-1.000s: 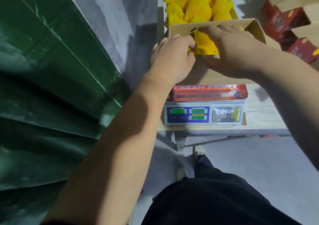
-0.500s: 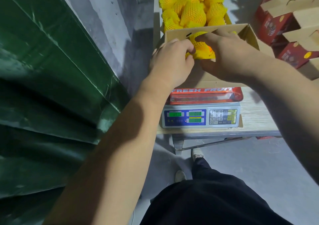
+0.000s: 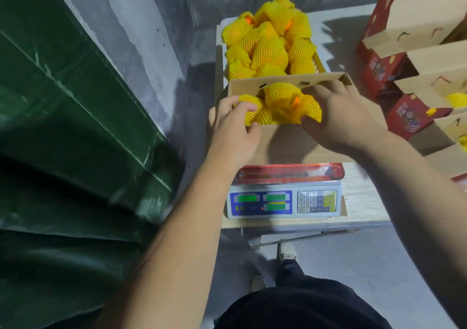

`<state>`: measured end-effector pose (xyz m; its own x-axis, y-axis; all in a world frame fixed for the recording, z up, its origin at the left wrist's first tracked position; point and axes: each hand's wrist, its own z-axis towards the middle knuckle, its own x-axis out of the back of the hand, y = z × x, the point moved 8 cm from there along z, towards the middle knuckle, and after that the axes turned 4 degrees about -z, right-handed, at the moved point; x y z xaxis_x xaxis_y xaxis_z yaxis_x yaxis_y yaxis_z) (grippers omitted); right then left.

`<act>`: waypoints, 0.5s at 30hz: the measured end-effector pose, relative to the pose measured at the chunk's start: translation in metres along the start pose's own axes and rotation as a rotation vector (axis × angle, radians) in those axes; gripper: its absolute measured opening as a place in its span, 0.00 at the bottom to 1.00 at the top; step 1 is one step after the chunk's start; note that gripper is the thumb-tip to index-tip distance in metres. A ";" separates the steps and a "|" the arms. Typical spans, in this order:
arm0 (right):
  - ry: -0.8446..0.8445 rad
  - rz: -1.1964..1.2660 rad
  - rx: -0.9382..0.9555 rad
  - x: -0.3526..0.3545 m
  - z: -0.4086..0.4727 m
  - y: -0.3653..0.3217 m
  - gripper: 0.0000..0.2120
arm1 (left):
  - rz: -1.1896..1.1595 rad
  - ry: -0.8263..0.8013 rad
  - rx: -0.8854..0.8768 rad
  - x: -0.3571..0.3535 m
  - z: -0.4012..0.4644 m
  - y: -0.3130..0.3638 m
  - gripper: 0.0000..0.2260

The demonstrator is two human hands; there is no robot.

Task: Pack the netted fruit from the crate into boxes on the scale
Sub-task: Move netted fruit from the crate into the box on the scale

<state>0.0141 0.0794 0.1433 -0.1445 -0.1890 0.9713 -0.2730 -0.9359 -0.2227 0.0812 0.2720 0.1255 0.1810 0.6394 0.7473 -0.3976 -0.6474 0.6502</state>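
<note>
An open cardboard box [image 3: 290, 141] with a red front sits on the digital scale [image 3: 284, 201]. Several fruits in yellow foam net [image 3: 280, 101] lie along its far side. My left hand [image 3: 233, 129] curls its fingers round the leftmost netted fruit [image 3: 249, 109] in the box. At the right end of the row my right hand [image 3: 338, 119] holds a netted fruit [image 3: 309, 107] between thumb and fingers. Behind the box stands the crate [image 3: 319, 61], heaped with more netted fruit [image 3: 270, 43].
The scale rests on a wooden bench [image 3: 364, 197]. Red and tan gift boxes [image 3: 414, 58] with raised flaps stand stacked at the right, some holding netted fruit. A green tarpaulin [image 3: 63, 139] fills the left. My feet [image 3: 286, 253] are on the grey concrete floor.
The view has tilted so the crate and box sit lower in frame. My hands have spread apart along the row of fruit, the left to its left end, the right to its right end.
</note>
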 end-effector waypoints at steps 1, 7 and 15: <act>0.023 0.005 -0.049 0.002 0.001 0.011 0.31 | -0.007 -0.003 0.037 -0.001 0.003 -0.005 0.17; -0.104 0.212 -0.280 -0.012 0.013 0.062 0.29 | -0.390 -0.113 0.228 -0.020 0.016 -0.028 0.28; -0.186 0.470 -0.476 -0.034 0.026 0.108 0.08 | -0.554 -0.066 0.512 -0.037 0.026 -0.061 0.16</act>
<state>0.0141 -0.0227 0.0884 -0.1957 -0.6302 0.7514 -0.6150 -0.5179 -0.5946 0.1217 0.2771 0.0618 0.2929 0.9114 0.2891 0.2313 -0.3609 0.9035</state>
